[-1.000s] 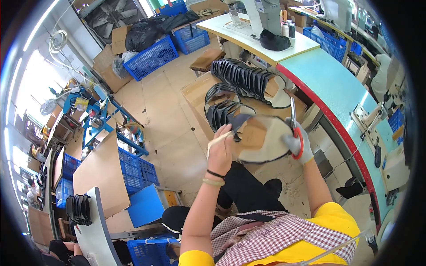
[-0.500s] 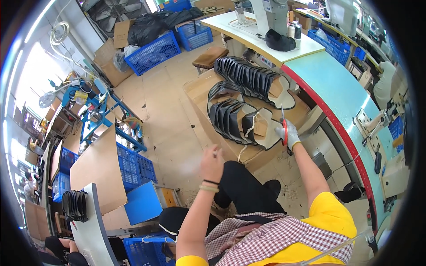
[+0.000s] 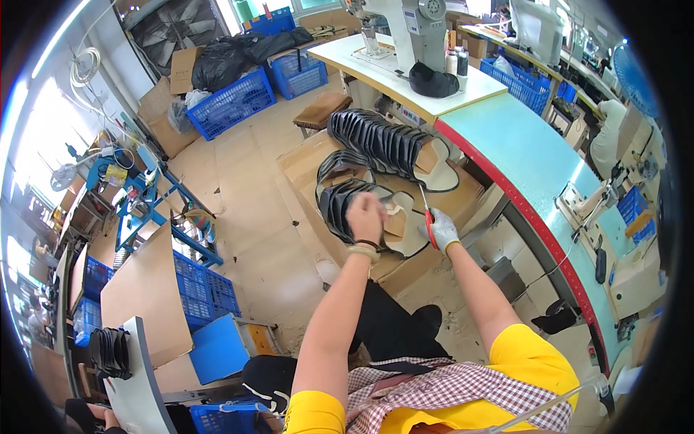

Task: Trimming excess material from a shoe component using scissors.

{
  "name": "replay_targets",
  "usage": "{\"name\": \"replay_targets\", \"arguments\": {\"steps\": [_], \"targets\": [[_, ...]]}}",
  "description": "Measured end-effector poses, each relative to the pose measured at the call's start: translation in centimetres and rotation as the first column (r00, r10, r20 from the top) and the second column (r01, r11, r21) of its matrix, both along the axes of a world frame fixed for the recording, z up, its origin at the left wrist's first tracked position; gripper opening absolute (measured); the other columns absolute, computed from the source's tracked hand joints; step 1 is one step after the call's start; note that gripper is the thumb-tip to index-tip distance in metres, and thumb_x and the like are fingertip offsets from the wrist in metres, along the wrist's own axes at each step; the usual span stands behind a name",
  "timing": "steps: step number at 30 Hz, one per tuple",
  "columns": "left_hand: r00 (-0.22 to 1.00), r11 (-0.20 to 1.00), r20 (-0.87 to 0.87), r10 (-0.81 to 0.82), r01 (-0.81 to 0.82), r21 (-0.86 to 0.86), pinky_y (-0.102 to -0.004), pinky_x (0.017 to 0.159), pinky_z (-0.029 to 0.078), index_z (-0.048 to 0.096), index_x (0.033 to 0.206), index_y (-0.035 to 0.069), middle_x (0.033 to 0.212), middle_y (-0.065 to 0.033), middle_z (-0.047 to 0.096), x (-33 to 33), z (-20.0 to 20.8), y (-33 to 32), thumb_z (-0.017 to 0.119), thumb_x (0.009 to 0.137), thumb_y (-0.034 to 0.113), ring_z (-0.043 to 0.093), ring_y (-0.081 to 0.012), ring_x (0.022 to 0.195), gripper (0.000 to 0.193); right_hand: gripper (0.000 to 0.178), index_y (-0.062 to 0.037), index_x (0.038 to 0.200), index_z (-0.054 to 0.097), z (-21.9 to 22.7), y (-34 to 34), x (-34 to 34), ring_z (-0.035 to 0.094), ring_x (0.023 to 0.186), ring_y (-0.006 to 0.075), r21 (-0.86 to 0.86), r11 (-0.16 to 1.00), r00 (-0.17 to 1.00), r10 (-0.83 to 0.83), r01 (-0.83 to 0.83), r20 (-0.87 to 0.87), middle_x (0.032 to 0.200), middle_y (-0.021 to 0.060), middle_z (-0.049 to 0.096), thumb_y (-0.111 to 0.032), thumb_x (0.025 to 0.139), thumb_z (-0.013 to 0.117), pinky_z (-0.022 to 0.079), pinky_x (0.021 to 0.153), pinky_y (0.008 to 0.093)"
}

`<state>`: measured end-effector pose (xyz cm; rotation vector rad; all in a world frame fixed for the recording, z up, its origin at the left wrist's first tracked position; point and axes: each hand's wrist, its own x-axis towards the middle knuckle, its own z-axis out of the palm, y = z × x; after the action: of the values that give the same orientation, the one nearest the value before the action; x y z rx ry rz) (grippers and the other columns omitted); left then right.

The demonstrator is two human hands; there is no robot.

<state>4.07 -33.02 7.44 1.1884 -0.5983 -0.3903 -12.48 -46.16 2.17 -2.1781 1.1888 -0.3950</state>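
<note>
Red-handled scissors sit in gloved right fingers curled around their handles.

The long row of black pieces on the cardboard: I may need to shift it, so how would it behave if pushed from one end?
The long row of black pieces would probably bunch up or fan out, since its many pieces lean closely together and no tie shows. Each piece may flex somewhat, as the edges look thin and curved.
</note>
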Motion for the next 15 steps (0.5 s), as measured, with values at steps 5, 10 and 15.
{"name": "replay_targets", "arguments": {"steps": [5, 10, 15], "targets": [[0.830, 0.821, -0.088, 0.551, -0.558, -0.122, -0.0191, 0.047, 0.037, 0.059, 0.089, 0.009, 0.066, 0.0039, 0.053, 7.5, 6.3, 10.0, 0.054, 0.096, 0.018, 0.045, -0.0038, 0.052, 0.013, 0.038, -0.0102, 0.112, 0.059, -1.5, -0.6, 0.6, 0.058, 0.099, 0.0391, -0.063, 0.997, 0.998, -0.051, 0.054, 0.049, 0.106, 0.0217, 0.062, -0.036, 0.085, 0.054, 0.046, 0.085, 0.0448], [0.483, 0.334, 0.830, 0.279, -0.859, 0.388, -0.0343, 0.067, 0.050, 0.062, 0.112, 0.000, 0.085, -0.0140, 0.063, 10.4, -3.9, 28.9, 0.067, 0.080, 0.013, 0.061, -0.0248, 0.075, 0.036, 0.036, -0.0107, 0.110, 0.059, -1.7, -0.7, 2.5, 0.058, 0.098, 0.0395, -0.113, 0.993, 0.998, -0.036, 0.042, 0.056, 0.105, 0.0210, 0.062, -0.037, 0.087, 0.051, 0.046, 0.084, 0.0457], [0.614, 0.168, 0.779, 0.122, -0.787, 0.594, -0.0356, 0.083, 0.051, 0.069, 0.099, 0.002, 0.104, -0.0202, 0.065, 0.0, -8.3, 41.7, 0.070, 0.077, 0.018, 0.062, -0.0313, 0.097, 0.027, 0.039, -0.0107, 0.109, 0.061, -3.3, 1.4, 4.3, 0.059, 0.099, 0.0380, -0.160, 0.986, 0.991, -0.014, 0.035, 0.131, 0.104, 0.0200, 0.062, -0.041, 0.088, 0.047, 0.047, 0.083, 0.0435]]}}
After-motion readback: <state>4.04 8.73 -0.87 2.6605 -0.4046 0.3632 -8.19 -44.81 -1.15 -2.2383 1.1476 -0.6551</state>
